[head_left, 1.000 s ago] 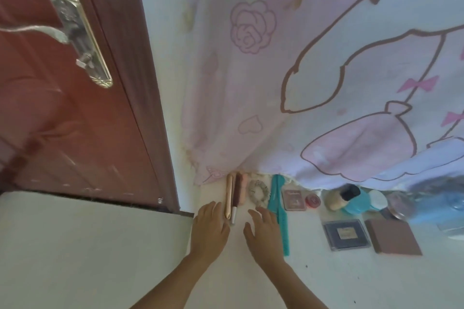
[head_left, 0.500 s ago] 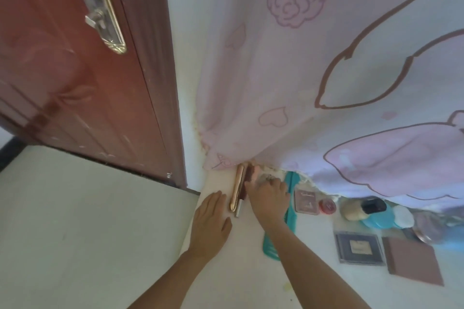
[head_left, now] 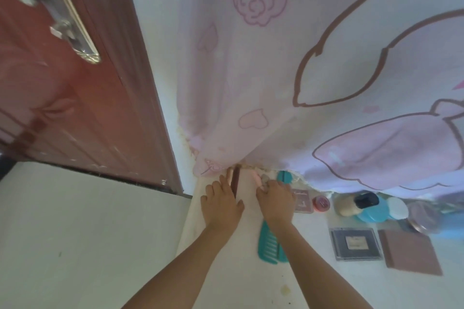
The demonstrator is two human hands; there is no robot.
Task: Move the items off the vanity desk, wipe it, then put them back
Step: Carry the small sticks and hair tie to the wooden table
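A white vanity desk [head_left: 313, 291] stands against a wall hung with a pink cartoon-print curtain [head_left: 313, 83], with a reddish-brown door [head_left: 75, 95] and its metal handle [head_left: 62, 15] off to the left. The left hand [head_left: 221, 202] lies palm down at the desk's far left corner, fingers loosely spread, its fingertips over slim gold and dark-brown tubes [head_left: 234, 179] that lie side by side. Just to its right, the right hand [head_left: 276, 199] curls its fingers on a small pale object [head_left: 263, 179]; I cannot tell what it is. A teal comb [head_left: 270, 246] runs under the right wrist. Further right of that hand lie a pink compact [head_left: 302, 200], a small red jar [head_left: 321, 203], a blue puff case [head_left: 376, 211], a clear square palette [head_left: 355, 243] and a brown square case [head_left: 411, 252].
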